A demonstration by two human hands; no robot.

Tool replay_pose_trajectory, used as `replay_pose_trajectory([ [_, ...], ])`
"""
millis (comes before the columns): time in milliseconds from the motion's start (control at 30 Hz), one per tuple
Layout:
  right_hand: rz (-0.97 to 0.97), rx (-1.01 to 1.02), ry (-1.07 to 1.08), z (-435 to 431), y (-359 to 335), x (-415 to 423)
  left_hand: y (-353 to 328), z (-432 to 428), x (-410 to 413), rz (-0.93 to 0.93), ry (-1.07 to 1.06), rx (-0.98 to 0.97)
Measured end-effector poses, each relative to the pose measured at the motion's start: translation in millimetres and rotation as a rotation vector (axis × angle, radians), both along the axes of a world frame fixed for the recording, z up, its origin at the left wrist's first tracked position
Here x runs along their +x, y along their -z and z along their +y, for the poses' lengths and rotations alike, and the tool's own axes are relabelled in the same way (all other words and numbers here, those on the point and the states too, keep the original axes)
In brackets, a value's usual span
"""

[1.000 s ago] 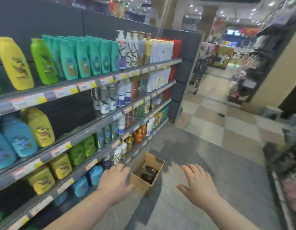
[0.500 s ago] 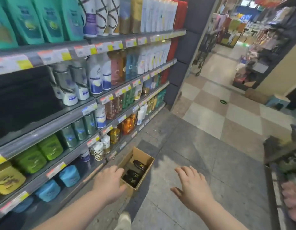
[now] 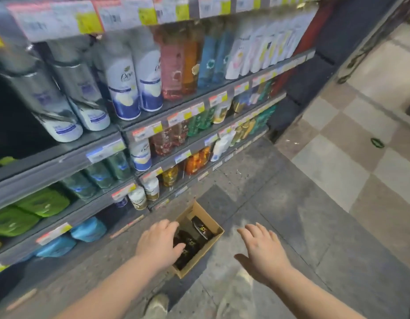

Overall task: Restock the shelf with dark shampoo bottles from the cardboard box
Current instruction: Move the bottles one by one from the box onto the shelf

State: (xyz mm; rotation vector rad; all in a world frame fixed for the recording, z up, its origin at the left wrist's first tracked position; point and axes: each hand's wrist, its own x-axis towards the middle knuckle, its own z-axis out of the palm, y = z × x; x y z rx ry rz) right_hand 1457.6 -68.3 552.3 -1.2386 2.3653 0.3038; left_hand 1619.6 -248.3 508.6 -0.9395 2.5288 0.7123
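Half a second ago my left hand (image 3: pixel 158 245) was just short of the cardboard box (image 3: pixel 207 250); now it reaches over the box's near left corner, fingers loosely spread and holding nothing, thumb lying across the dark shampoo bottles (image 3: pixel 200 229). Whether it touches them I cannot tell. My right hand (image 3: pixel 263 249) has kept its place to the right of the box, above the grey floor (image 3: pixel 280 199), palm down, fingers straight and apart, gripping nothing. My head has dropped closer: the box fills more of the view, the top row of teal bottles has gone out of sight, and the silver and white bottles (image 3: pixel 123 84) now loom near the upper edge. The box sits open on the floor just beside the foot of the shelf (image 3: pixel 61 157), turned cornerwise to it. Inside, the bottles lie on their sides, glossy black with small gold markings; one slants along the far side and the others are bunched nearer my left hand. My shoe (image 3: pixel 156 305) shows below the box.
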Motion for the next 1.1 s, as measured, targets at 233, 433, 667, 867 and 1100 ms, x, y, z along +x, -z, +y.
replay_pose_trajectory([
  [233,-0.169,0.181,-0.368,-52,111,-102,92,21,-31,-0.201,-0.329,0.126],
  [433,-0.211,0.189,-0.504,-89,205,-161,178,56,-74,-0.272,-0.525,0.235],
  [667,-0.260,0.264,-0.606,-119,356,-152,306,71,-81,-0.251,-0.684,0.187],
  [867,-0.303,0.410,-0.627,-121,494,-121,418,80,-61,-0.074,-0.946,0.246],
  [1100,-0.439,0.355,-0.474,-119,629,-68,501,91,-38,0.047,-1.030,0.261],
])
